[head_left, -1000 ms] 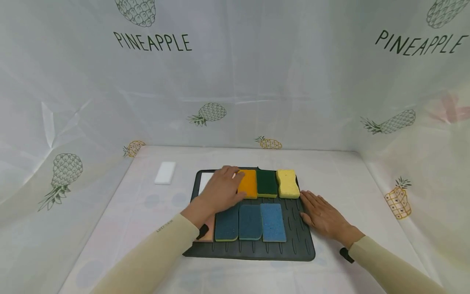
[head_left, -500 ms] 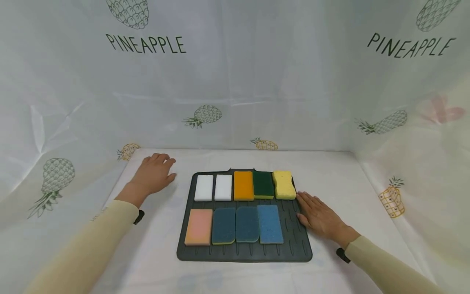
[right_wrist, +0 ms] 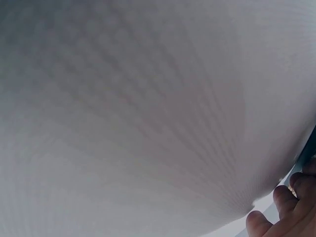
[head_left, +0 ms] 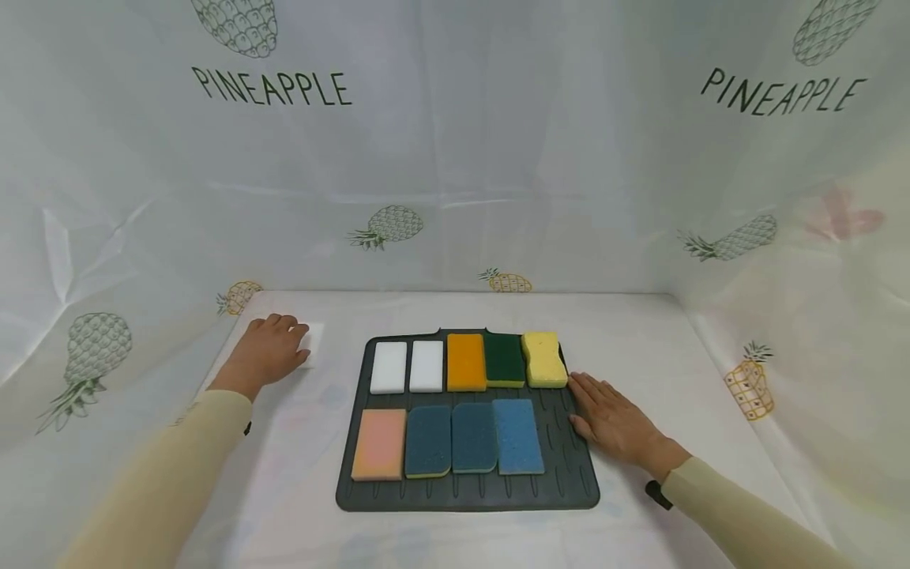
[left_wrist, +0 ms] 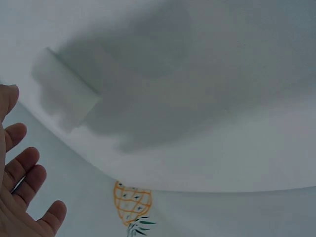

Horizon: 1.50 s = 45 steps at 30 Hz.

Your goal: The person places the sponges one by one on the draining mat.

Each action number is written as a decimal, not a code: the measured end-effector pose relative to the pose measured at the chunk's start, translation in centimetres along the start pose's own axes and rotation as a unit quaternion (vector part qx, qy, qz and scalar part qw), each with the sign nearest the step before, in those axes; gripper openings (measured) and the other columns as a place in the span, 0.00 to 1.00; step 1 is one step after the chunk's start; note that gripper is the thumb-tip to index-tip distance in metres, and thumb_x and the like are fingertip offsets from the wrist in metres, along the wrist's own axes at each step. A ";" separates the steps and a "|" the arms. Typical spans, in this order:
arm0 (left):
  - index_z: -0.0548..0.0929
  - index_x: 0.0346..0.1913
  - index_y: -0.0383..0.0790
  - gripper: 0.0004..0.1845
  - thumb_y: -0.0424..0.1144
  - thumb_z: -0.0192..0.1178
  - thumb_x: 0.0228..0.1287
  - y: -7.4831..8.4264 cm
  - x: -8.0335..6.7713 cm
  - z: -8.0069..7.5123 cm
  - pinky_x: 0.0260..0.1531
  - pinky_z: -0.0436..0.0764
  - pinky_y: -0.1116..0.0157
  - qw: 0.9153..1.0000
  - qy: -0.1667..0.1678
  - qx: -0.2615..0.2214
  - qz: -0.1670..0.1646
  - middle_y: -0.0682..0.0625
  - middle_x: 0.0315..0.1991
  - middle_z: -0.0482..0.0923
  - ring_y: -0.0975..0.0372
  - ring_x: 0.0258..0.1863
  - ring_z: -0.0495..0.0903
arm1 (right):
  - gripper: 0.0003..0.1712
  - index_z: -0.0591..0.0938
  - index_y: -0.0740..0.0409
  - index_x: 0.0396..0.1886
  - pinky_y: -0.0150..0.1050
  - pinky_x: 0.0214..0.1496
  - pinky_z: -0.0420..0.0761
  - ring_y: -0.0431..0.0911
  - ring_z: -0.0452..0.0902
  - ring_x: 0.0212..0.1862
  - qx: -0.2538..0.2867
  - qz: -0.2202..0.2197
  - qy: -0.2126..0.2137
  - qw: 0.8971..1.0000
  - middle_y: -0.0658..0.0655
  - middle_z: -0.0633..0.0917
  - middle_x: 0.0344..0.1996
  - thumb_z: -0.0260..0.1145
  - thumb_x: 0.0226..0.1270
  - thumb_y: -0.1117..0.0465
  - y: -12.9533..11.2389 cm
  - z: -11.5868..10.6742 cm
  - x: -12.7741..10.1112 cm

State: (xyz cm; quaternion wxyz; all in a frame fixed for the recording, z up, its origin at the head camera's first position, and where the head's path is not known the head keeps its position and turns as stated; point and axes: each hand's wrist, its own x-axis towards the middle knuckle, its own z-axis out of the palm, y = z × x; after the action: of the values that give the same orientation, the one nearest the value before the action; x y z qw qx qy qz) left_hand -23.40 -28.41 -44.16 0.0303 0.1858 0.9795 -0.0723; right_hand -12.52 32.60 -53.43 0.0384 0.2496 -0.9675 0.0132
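9 sponges already sit on the dark mat point(head_left: 569, 486); 1 white sponge point(head_left: 313, 345) is left out on the desk, under the relaxed left hand point(head_left: 266, 353). Right hand point(head_left: 611, 419) lies flat on the mat's right edge, holding nothing.

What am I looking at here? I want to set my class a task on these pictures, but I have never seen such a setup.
A person works with bare hands, wearing three cameras: one on the head, looking down at the table, and one on each wrist. On the table lies a dark mat with nine sponges in two rows. The left hand reaches a white sponge lying off the mat; whether it touches it is unclear. The left wrist view shows that sponge and open fingers. The right hand rests flat on the mat's edge. Neither hand holds anything. The right wrist view shows mostly white cloth.
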 end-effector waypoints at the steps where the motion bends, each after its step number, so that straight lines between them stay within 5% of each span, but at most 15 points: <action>1: 0.77 0.68 0.30 0.27 0.46 0.64 0.76 -0.1 0.1 0.4 0.65 0.71 0.32 1.000 -0.002 0.001 -0.004 0.32 0.67 0.74 0.36 0.68 0.71 | 0.39 0.65 0.69 0.80 0.61 0.76 0.70 0.63 0.66 0.78 -0.002 0.001 -0.004 1.000 0.67 0.68 0.78 0.59 0.83 0.47 0.0 0.0 0.0; 11: 0.76 0.68 0.29 0.27 0.46 0.61 0.79 -1.0 0.1 3.2 0.64 0.70 0.32 1.000 0.000 0.009 -0.017 0.31 0.67 0.73 0.36 0.68 0.70 | 0.40 0.63 0.69 0.81 0.61 0.77 0.69 0.63 0.64 0.79 0.003 0.008 -0.017 1.000 0.67 0.67 0.79 0.58 0.83 0.47 -0.1 0.2 0.1; 25: 0.49 0.83 0.27 0.57 0.55 0.71 0.69 -1.7 0.6 2.8 0.75 0.54 0.30 0.999 0.032 -0.011 -0.031 0.28 0.81 0.50 0.33 0.80 0.51 | 0.39 0.65 0.69 0.80 0.61 0.76 0.70 0.63 0.66 0.78 -0.003 0.002 0.000 1.000 0.68 0.69 0.78 0.58 0.83 0.47 0.0 0.2 -0.1; 38: 0.56 0.79 0.22 0.53 0.57 0.69 0.71 -1.7 0.2 2.4 0.76 0.53 0.31 0.999 0.000 -0.019 -0.039 0.25 0.76 0.60 0.33 0.77 0.57 | 0.40 0.62 0.68 0.82 0.59 0.79 0.67 0.61 0.63 0.80 -0.007 0.012 -0.027 1.000 0.67 0.66 0.80 0.57 0.84 0.46 0.0 0.0 0.1; 45: 0.53 0.78 0.20 0.63 0.60 0.76 0.58 -1.5 -0.5 2.7 0.74 0.54 0.29 0.998 -0.001 -0.036 -0.054 0.23 0.74 0.60 0.31 0.73 0.60 | 0.39 0.63 0.68 0.81 0.60 0.78 0.68 0.62 0.64 0.80 -0.009 0.014 -0.026 1.000 0.66 0.67 0.79 0.57 0.84 0.47 -0.1 -0.2 0.1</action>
State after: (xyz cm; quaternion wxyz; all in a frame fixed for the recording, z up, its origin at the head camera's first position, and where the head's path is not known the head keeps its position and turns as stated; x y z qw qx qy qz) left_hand -23.39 -30.39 -46.55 0.0344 0.1316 0.9899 -0.0386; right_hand -12.54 32.44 -53.24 0.0153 0.2362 -0.9716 -0.0020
